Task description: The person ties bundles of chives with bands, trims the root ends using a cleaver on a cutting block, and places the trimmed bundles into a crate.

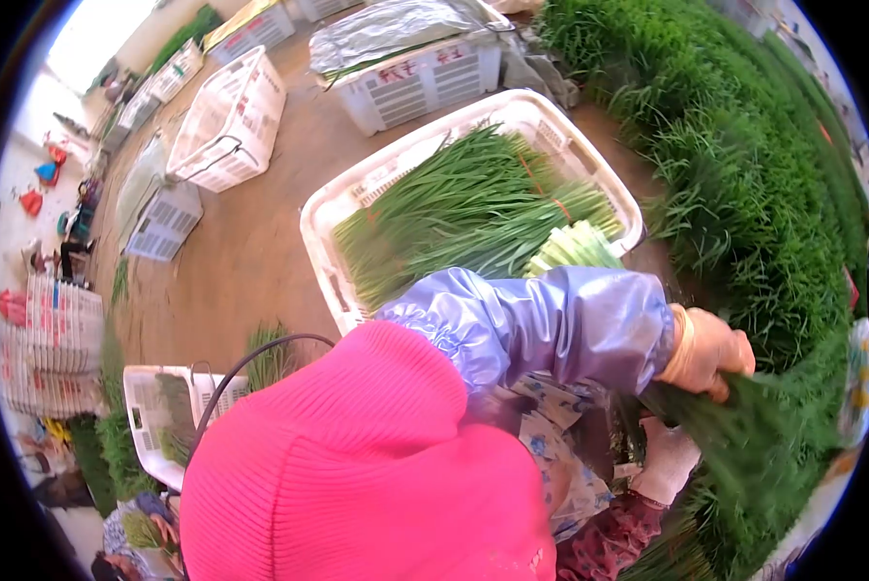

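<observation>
My left hand (710, 354), in an orange glove below a shiny blue-violet sleeve, is closed around long green leafy stalks (759, 416), which are blurred. Below it in the view is my right hand (667, 462) in a whitish glove, with a dark red patterned cuff. Its fingers are hidden near the dark greens, so what they hold cannot be made out. Beyond my left arm, a white plastic crate (316, 237) holds bundles of green stalks (454, 203), some tied with thin red bands. A bundle with pale ends (575, 247) lies at its near side.
A long heap of greens (734, 174) runs down the right side. Covered crates (425, 82) and an open white crate (231, 121) stand on the brown floor. Another crate (153, 373) is at lower left, near a person (124, 533) holding greens. Stacked crates (61, 339) stand far left.
</observation>
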`<state>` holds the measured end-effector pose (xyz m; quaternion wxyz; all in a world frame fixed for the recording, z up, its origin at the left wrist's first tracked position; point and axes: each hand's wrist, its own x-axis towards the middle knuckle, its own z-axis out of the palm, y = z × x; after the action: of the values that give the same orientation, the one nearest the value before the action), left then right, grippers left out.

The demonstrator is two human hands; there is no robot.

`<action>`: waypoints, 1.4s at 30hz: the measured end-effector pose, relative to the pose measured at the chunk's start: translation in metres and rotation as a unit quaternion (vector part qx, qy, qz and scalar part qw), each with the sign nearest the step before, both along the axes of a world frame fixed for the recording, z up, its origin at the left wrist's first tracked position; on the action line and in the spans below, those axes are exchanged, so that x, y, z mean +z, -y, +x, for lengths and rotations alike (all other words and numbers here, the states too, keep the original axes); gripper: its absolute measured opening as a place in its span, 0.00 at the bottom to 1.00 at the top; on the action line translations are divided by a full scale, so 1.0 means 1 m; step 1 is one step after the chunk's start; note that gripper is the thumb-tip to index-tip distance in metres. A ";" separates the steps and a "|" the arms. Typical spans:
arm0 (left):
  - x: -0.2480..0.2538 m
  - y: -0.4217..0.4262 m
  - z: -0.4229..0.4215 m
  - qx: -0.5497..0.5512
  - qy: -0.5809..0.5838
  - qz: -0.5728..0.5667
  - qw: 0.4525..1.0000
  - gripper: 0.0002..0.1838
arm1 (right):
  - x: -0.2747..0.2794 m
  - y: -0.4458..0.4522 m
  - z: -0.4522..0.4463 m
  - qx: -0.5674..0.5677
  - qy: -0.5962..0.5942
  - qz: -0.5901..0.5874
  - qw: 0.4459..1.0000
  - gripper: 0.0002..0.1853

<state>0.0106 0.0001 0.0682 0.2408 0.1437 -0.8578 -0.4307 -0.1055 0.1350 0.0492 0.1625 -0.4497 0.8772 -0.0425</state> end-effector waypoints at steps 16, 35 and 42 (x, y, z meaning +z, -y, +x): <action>-0.001 -0.023 -0.017 -0.053 0.087 -0.089 0.991 0.20 | -0.056 -0.007 0.014 0.164 0.097 -0.119 0.974 0.35; -0.104 -0.009 -0.018 0.086 0.274 0.070 0.955 0.31 | 0.008 -0.181 -0.071 -0.305 -0.062 -0.245 0.918 0.24; -0.083 -0.012 -0.018 0.089 0.141 0.235 0.958 0.21 | -0.066 -0.057 0.053 0.141 -0.125 -0.237 0.953 0.41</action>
<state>-0.0076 0.0117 -0.0153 0.1144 0.3315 -0.7415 -0.5720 -0.0520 0.1923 -0.0168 -0.0558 -0.5961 0.7830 -0.1690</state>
